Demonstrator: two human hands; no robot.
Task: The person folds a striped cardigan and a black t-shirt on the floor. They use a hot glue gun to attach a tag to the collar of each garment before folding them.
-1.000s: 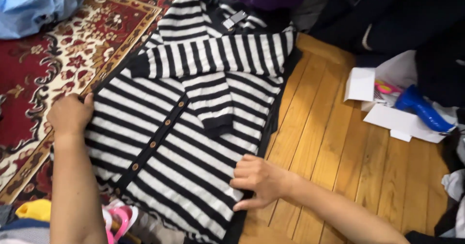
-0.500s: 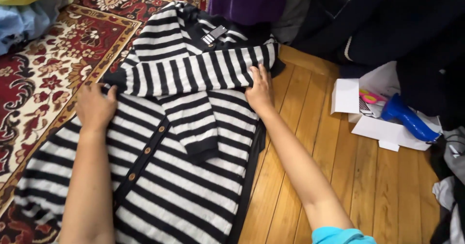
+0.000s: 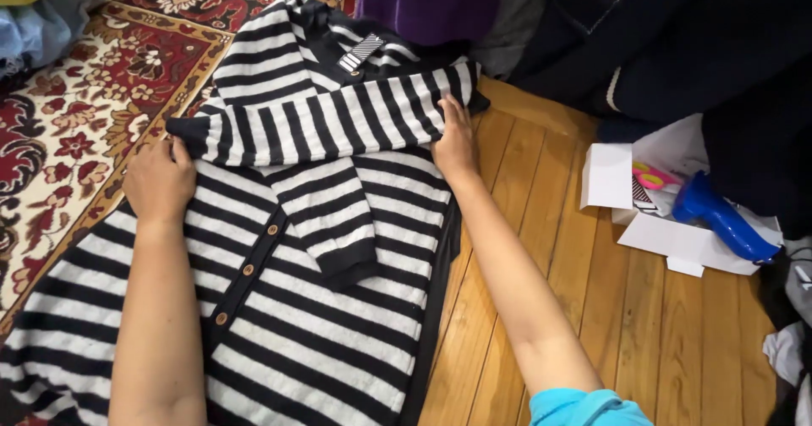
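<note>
— What packaging can you see from where you kneel?

— At your three o'clock, on the wooden floor [image 3: 592, 307], lies an opened white cardboard box [image 3: 677, 244], flat and rectangular, one flap [image 3: 607, 176] standing up at its nine o'clock edge. A blue plastic item [image 3: 726, 219] and something pink and yellow [image 3: 653, 175] rest in it.

— Any labels?

— One: at your twelve o'clock, a small rectangular tag [image 3: 360, 51] striped black and white, lying slantwise at the collar of the striped cardigan [image 3: 338, 223]. You have no signs or screens in view.

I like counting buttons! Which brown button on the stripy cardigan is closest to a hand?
The top button, highest of the three in the row and nearest the left hand.
</note>
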